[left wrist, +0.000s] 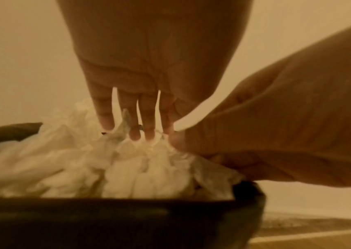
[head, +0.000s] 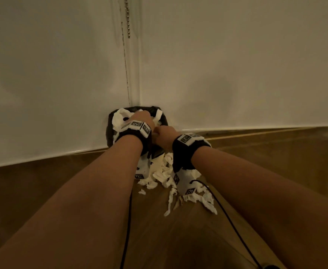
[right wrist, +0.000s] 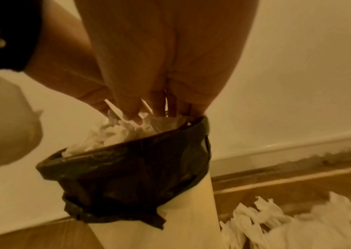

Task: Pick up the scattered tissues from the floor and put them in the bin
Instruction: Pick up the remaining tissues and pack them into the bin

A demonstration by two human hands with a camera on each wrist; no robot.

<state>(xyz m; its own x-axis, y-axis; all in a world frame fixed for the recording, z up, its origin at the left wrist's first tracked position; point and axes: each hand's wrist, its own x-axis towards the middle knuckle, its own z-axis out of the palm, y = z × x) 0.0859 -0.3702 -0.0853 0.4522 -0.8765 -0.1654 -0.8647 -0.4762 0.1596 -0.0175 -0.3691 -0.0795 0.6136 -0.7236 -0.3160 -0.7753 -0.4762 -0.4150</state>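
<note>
A cream bin (right wrist: 170, 222) with a black liner (right wrist: 127, 168) stands in the room's corner, heaped with white tissues (left wrist: 68, 168). My left hand (left wrist: 136, 134) is over the bin (head: 164, 121), fingers (left wrist: 106, 118) straight and pushed down into the heap. My right hand (right wrist: 149, 116) comes in beside it at the bin's right rim, fingers pointing down onto the tissues (right wrist: 115, 133). In the head view the left hand (head: 142, 116) and the right hand (head: 164, 133) sit side by side over the bin. More torn tissues (head: 163, 175) lie scattered on the floor below my wrists.
White walls meet right behind the bin, with a skirting board (head: 256, 129) along the wooden floor (head: 43, 181). A bead cord (head: 128, 16) hangs in the corner. Black cables (head: 227, 220) run from my wrists. Floor tissues (right wrist: 298, 224) spread right of the bin's base.
</note>
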